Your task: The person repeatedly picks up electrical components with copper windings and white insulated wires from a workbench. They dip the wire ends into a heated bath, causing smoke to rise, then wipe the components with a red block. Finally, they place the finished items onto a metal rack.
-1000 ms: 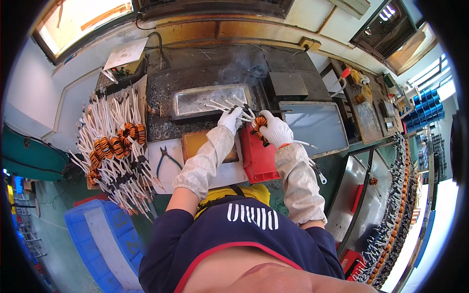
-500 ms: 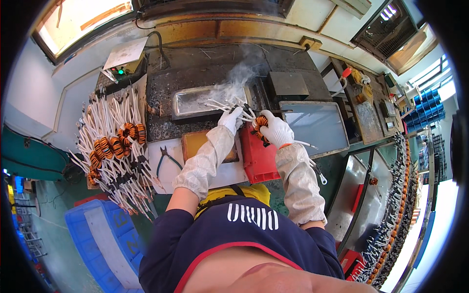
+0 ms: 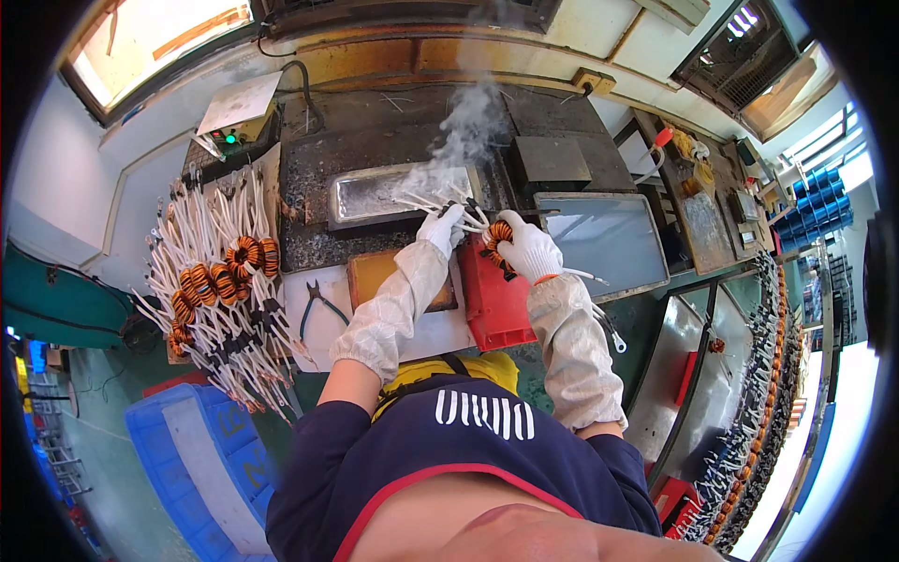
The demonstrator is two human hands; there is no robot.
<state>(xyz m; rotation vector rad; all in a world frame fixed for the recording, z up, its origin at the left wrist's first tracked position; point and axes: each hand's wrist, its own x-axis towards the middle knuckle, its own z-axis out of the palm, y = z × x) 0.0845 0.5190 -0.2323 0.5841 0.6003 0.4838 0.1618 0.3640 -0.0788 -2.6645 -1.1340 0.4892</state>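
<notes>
In my gloved right hand [image 3: 531,251] is a toroidal coil [image 3: 497,245] wound in copper-orange and black, with white sleeved leads trailing to both sides. My left hand [image 3: 442,229], also in a white glove, is closed on the white leads [image 3: 471,217] left of the coil. The lead ends point toward a rectangular metal solder pot [image 3: 375,192] with a shiny surface, from which smoke rises. Both hands are above a red plastic bin [image 3: 496,304], near the pot's right front corner. Fingertips are partly hidden by the leads.
Many similar coils with white leads [image 3: 220,281] are piled at the left. Green-handled cutters [image 3: 323,304] lie beside a yellowish block in a tray [image 3: 375,279]. A grey-white tray [image 3: 604,244] and dark metal box [image 3: 552,164] stand right. Blue crate [image 3: 197,459] on the floor.
The smoke has drifted and now rises higher in a narrower plume. Both hands and the coil stay in nearly the same place.
</notes>
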